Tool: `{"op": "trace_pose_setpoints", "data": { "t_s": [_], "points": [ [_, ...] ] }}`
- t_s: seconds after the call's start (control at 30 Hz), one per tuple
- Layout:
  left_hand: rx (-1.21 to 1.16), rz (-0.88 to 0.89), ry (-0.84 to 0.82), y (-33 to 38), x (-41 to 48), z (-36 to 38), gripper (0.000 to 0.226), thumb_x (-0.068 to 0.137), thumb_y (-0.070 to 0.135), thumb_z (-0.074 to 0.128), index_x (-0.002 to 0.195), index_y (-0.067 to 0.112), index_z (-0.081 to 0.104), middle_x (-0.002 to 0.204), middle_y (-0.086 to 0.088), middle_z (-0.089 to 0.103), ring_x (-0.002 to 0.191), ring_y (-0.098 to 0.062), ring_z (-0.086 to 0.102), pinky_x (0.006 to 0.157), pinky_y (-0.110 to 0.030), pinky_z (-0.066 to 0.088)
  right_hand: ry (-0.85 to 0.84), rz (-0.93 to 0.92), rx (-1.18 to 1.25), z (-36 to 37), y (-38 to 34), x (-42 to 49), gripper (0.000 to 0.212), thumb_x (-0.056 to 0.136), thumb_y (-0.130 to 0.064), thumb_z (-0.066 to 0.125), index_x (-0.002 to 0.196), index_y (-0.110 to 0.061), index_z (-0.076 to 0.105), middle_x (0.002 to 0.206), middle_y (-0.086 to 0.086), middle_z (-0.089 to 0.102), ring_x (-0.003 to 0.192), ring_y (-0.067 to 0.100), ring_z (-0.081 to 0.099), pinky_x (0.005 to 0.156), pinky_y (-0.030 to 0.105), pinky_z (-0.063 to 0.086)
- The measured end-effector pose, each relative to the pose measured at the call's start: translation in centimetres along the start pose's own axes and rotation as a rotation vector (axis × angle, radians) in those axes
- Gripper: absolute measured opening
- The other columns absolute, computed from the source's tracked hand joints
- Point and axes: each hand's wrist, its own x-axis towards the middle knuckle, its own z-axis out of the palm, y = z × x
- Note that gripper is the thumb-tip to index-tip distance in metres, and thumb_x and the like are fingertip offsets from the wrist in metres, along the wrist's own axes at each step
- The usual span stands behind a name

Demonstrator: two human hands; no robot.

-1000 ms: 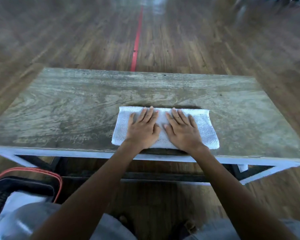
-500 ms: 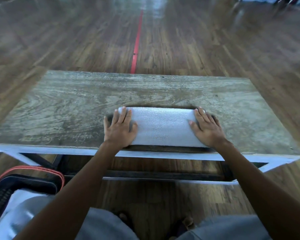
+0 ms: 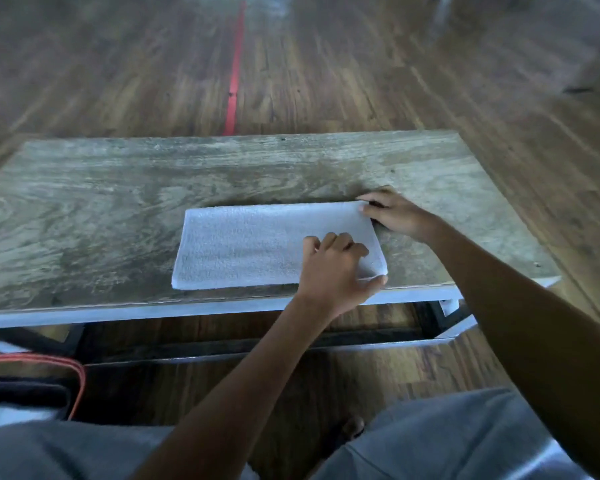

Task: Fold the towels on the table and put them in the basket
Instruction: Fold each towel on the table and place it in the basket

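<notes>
Towel (image 3: pixel 243 247) lying folded lengthwise, table (image 3: pixel 84 209) centre. Its 3 o'clock end being pinched: near corner by left hand (image 3: pixel 333 268), far corner by right hand (image 3: pixel 395 214). Cross fold and transfer to basket (image 3: pixel 80 379) at 8 o'clock judged remaining.

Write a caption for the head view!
Left hand and right hand grip the right end of the white towel on the table.
</notes>
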Motion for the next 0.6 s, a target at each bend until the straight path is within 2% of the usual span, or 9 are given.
{"op": "trace_pose_setpoints", "data": {
  "t_s": [0.17,0.27,0.37,0.43,0.5,0.6],
  "points": [
    [0.069,0.064,0.007,0.8,0.9,1.0,0.050,0.058,0.068,0.066,0.080,0.024,0.073,0.082,0.007,0.066,0.079,-0.020,0.060,0.071,-0.035,0.036,-0.029,-0.020,-0.019,-0.2,0.2,0.6,0.022,0.089,-0.036,0.062,0.111,-0.029,0.063,0.125,0.004,0.047,0.111,0.021,0.053,0.096,0.041,0.048],
    [0.100,0.100,0.033,1.1,1.2,0.9,0.048,0.052,0.069,0.071,0.066,0.024,0.071,0.069,0.009,0.065,0.069,-0.017,0.061,0.067,-0.034,0.039,-0.046,-0.007,0.015,-0.5,0.2,0.6,0.020,0.089,-0.029,0.065,0.108,-0.022,0.063,0.123,0.001,0.042,0.107,0.018,0.053,0.095,0.035,0.047],
    [0.131,0.154,0.044,1.0,0.2,0.9,0.054,0.048,0.073,0.071,0.069,0.024,0.070,0.068,0.011,0.063,0.066,-0.015,0.058,0.064,-0.032,0.038,-0.070,0.012,0.033,-0.7,-0.1,-0.1,0.011,0.088,-0.024,0.064,0.099,-0.021,0.064,0.115,-0.001,0.048,0.100,0.015,0.054,0.087,0.031,0.048],
    [0.159,0.199,0.066,0.8,-0.6,1.1,0.047,0.047,0.062,0.080,0.071,0.023,0.069,0.070,0.010,0.062,0.065,-0.015,0.057,0.062,-0.032,0.038,-0.094,0.012,0.034,-0.8,-0.6,-0.7,0.005,0.088,-0.021,0.063,0.093,-0.018,0.062,0.101,-0.002,0.052,0.086,0.012,0.052,0.075,0.029,0.043],
    [0.148,0.222,0.119,0.7,-1.1,1.3,0.031,0.053,0.043,0.085,0.071,0.024,0.069,0.068,0.009,0.063,0.064,-0.016,0.057,0.061,-0.032,0.038,-0.111,0.019,0.024,-0.9,-1.2,-1.3,0.006,0.089,-0.018,0.061,0.095,-0.016,0.060,0.092,-0.003,0.052,0.077,0.012,0.047,0.068,0.028,0.039],
    [0.020,0.161,0.195,1.0,-1.6,0.6,0.011,0.070,0.032,0.074,0.069,0.024,0.068,0.063,0.008,0.063,0.061,-0.015,0.058,0.062,-0.032,0.038,-0.125,0.044,0.056,-1.5,-2.0,-2.5,0.005,0.090,-0.015,0.059,0.095,-0.017,0.057,0.086,-0.002,0.051,0.073,0.013,0.045,0.066,0.025,0.038]
  ]
}}
